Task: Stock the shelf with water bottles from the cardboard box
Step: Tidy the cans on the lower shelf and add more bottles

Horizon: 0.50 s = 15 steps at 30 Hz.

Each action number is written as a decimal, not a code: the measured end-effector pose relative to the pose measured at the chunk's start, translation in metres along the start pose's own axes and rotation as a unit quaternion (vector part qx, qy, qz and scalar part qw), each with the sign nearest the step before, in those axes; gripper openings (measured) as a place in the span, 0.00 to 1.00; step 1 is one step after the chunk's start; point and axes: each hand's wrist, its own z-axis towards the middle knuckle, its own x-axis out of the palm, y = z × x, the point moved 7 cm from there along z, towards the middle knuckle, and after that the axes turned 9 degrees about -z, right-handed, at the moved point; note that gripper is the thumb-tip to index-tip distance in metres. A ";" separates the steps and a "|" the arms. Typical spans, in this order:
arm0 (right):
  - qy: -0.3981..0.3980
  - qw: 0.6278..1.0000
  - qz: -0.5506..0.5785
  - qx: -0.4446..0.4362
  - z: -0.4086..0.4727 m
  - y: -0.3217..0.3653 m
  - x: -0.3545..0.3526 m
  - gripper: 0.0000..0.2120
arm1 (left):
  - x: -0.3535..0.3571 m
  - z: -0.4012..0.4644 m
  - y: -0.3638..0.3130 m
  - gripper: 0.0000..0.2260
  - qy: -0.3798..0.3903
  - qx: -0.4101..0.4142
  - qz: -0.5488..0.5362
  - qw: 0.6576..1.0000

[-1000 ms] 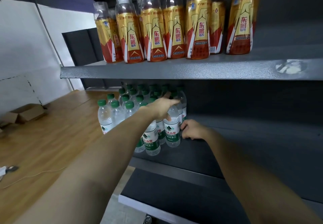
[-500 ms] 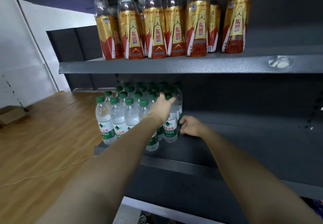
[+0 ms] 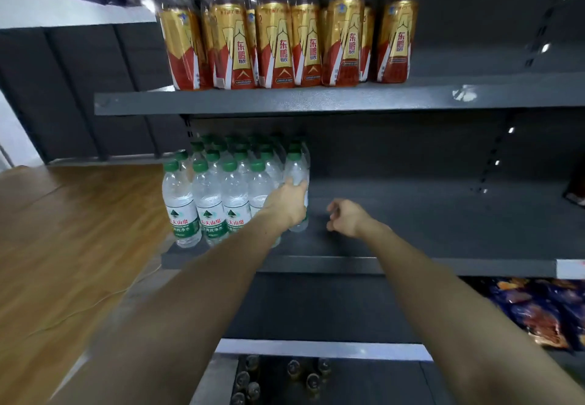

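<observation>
At the bottom of the frame I see dark bottle tops (image 3: 292, 370) on the lowest level, blurred. At lower right lie blue and orange snack bags (image 3: 538, 313). My two bare forearms reach up from the bottom edge toward the middle shelf (image 3: 411, 265). My left hand (image 3: 286, 203), at centre frame, grasps a water bottle (image 3: 297, 180) that stands at the right end of the water bottles (image 3: 218, 189), fingers wrapped round its body. My right hand (image 3: 346, 216), just right of centre, hangs loosely curled over the bare shelf, grasping nothing, apart from the bottle. The green-capped bottles stand upright in packed rows on the shelf's left part. Wooden floor (image 3: 72, 230) fills the left of the frame. Higher up, the top shelf (image 3: 348, 99) carries a row of gold-and-red drink bottles (image 3: 285, 34).
</observation>
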 end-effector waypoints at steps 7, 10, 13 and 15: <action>-0.021 0.997 -0.053 0.048 -0.066 -0.015 0.009 0.18 | 0.028 -0.040 -0.025 0.22 0.028 0.076 0.054 0.995; -0.025 0.995 -0.053 0.084 -0.091 -0.032 0.011 0.19 | 0.042 -0.052 -0.035 0.22 0.043 0.094 0.041 0.994; -0.033 0.992 -0.051 0.114 -0.122 -0.051 0.016 0.18 | 0.062 -0.069 -0.048 0.20 0.062 0.112 0.038 0.991; -0.031 0.990 -0.053 0.129 -0.141 -0.066 0.023 0.18 | 0.077 -0.080 -0.059 0.19 0.078 0.122 0.024 0.989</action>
